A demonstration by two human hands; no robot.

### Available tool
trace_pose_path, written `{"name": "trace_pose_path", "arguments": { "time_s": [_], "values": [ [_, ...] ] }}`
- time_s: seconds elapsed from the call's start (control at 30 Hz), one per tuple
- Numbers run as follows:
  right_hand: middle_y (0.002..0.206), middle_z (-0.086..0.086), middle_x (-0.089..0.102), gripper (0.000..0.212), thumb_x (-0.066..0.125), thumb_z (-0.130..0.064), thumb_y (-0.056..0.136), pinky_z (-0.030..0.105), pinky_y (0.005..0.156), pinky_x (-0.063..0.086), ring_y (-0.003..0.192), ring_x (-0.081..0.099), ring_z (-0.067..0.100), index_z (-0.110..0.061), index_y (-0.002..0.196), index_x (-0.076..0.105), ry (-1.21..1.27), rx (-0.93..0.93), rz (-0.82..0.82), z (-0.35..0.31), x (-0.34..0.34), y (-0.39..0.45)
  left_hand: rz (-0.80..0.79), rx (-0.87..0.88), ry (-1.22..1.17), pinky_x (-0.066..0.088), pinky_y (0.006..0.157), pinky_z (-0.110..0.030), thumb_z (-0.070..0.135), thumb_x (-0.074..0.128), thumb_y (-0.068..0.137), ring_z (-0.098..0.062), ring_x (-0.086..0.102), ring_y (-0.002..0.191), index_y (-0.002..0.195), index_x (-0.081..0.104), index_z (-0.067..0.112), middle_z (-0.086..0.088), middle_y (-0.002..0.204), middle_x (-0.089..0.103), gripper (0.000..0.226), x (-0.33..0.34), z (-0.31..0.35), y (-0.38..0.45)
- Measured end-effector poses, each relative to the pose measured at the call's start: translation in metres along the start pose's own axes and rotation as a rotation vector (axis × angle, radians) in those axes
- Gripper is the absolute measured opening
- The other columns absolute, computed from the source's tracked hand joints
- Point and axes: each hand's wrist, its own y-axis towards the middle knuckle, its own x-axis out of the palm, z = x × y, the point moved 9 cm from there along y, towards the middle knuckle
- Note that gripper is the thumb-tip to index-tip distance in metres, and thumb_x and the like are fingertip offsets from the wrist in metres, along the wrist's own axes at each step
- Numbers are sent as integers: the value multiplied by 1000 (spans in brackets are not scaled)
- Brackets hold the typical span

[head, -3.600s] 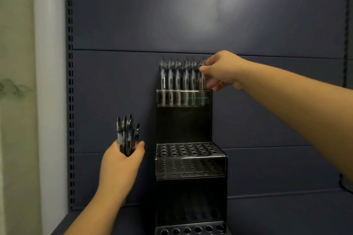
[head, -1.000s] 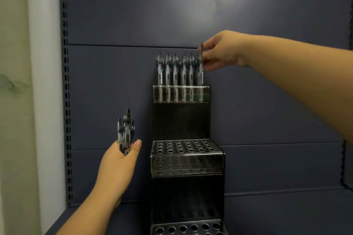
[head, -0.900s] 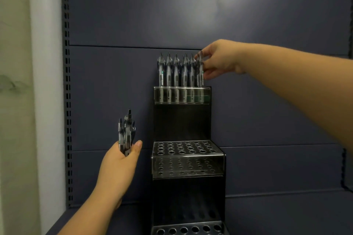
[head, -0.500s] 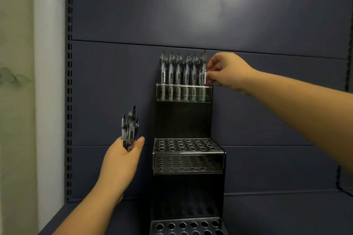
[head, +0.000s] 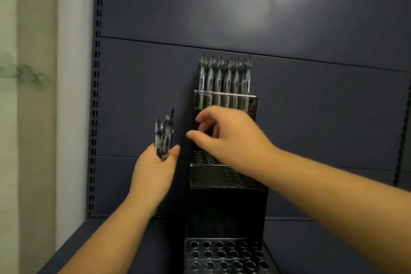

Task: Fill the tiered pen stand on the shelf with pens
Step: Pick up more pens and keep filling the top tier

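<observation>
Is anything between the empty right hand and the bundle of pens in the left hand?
Nothing visible. The right hand hangs in open air just right of the bundle of clear black-tipped pens gripped upright by the left hand; the black tiered pen stand sits behind it, not between.

- Left hand (head: 153, 171): raised at lower left of centre, back of hand toward the camera, fingers curled, thumb tip up at the right edge — grips a small bundle of pens (head: 164, 135), tips pointing up.
- Left forearm: bare, runs from the bottom edge up and to the right to the wrist.
- Right hand (head: 224, 133): extended across the middle of the view, holds nothing; index finger and thumb reach left, slightly apart, remaining fingers loosely curled. Motion-blurred — finer finger detail unclear.
- Right forearm: bare, enters from the right edge, angled up and left to the wrist.
- Hands near each other, not touching.
</observation>
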Motion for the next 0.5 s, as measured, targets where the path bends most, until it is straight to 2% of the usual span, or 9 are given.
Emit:
{"name": "trace_pose_path", "arguments": {
  "time_s": [0.07,0.1,0.2,0.3,0.43,0.5],
  "values": [
    [100,-16,69,42,66,-54,91,20,74,53,76,58,-4,-29,125,63,60,29,-63,-12,18,3,-17,37,33,39,55,-32,37,55,98,-18,53,63,82,56,19,-3,70,58,24,1,7,-1],
    [98,-15,70,39,67,-53,91,19,74,52,76,59,-4,-28,121,65,99,31,-60,-17,23,7,-23,45,41,39,55,-32,37,54,99,-17,54,63,84,58,22,-2,71,60,21,1,10,-2],
    [89,-10,72,25,68,-47,92,31,77,60,79,66,3,-24,101,70,194,45,-43,-28,29,18,-24,35,32,43,56,-33,35,55,99,-19,61,68,89,61,26,0,77,66,15,1,12,-3],
    [88,-6,74,20,70,-39,93,37,79,62,80,70,7,-21,100,73,316,72,-69,-30,32,20,-7,35,-7,47,60,-37,32,56,99,-23,62,73,89,61,26,-2,79,67,12,-2,15,-4],
    [84,-8,73,12,69,-27,95,30,80,61,79,69,5,-21,103,75,414,83,-130,-27,33,13,1,49,-1,45,59,-36,35,55,98,-28,62,75,88,61,24,-6,80,66,17,-3,18,-5],
    [86,-7,73,10,67,-23,97,31,80,61,80,70,6,-21,102,74,454,84,-97,-22,25,12,-12,60,1,48,61,-37,36,57,97,-24,63,77,90,63,24,-4,82,67,16,0,19,-6]
  ]
}}
